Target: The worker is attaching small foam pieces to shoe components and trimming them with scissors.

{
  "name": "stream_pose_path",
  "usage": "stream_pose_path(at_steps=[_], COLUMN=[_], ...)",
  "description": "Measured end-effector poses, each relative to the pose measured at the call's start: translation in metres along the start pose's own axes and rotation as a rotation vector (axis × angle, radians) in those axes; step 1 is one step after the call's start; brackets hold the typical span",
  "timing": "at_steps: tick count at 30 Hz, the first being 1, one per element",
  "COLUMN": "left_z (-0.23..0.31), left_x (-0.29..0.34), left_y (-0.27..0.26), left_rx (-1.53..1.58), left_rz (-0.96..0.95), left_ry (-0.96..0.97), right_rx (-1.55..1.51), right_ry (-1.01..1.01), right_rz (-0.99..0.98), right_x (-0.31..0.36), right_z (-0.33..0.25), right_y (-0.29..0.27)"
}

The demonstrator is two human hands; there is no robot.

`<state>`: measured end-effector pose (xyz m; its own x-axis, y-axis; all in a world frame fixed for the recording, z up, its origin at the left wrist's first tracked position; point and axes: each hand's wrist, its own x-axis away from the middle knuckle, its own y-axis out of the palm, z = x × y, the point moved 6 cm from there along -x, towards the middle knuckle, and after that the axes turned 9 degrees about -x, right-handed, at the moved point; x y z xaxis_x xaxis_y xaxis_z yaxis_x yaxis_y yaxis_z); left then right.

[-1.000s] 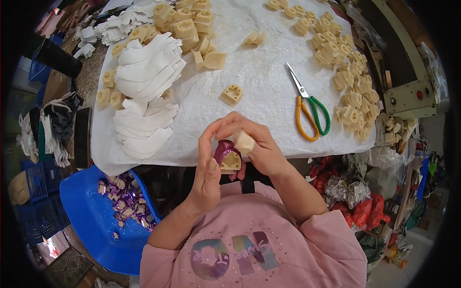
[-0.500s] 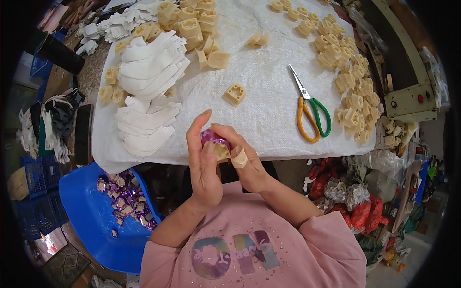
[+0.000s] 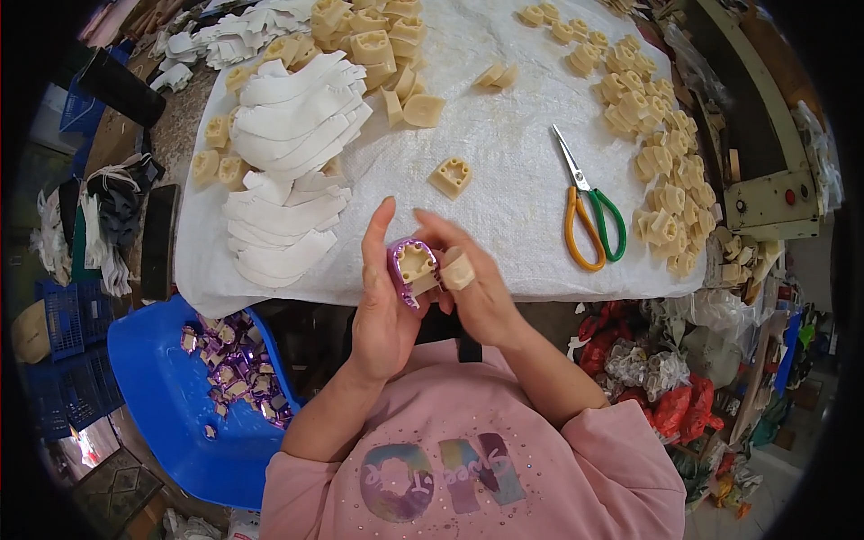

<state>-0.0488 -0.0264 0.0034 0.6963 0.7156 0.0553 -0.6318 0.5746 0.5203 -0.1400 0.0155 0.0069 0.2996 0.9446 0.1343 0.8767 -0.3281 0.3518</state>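
The block (image 3: 418,263), holed face up with purple foil (image 3: 397,279) around its curved side, is between 2 hands by the worktop's (image 3: 513,216) near edge. The left hand (image 3: 382,319) cradles it, forefinger straight, perhaps leaving the rim clear; the right hand (image 3: 486,292) bends narrow beside it, grip unclear. Scissors (image 3: 581,183) lie toward the right edge, likely for reach; the bin (image 3: 148,387) stands below the near-left corner, seemingly handy to the left arm.

Worktop (image 3: 522,198): sheet stacks (image 3: 301,117) left, block rows (image 3: 655,162) right, scissors (image 3: 580,185) left of rows; single block (image 3: 450,178) between stacks and scissors. Bin (image 3: 162,396) left of person (image 3: 504,405), covered blocks (image 3: 238,371) inside.
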Motion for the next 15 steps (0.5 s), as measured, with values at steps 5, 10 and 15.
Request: stream_pose_path(at_steps=[5, 10, 15], left_z=[0.007, 0.019, 0.021], left_x=[0.004, 0.008, 0.006], left_y=[-0.007, 0.002, -0.011], left_rx=[-0.671, -0.953, -0.768], left_rz=[-0.044, -0.027, -0.040], left_ry=[0.111, 0.494, 0.076], right_rx=[0.712, 0.551, 0.251], right_ry=[-0.486, -0.175, -0.291], right_rz=[0.036, -0.138, -0.112], right_x=[-0.003, -0.008, -0.007], right_z=[-0.050, -0.028, -0.025], right_y=[-0.006, -0.003, -0.013])
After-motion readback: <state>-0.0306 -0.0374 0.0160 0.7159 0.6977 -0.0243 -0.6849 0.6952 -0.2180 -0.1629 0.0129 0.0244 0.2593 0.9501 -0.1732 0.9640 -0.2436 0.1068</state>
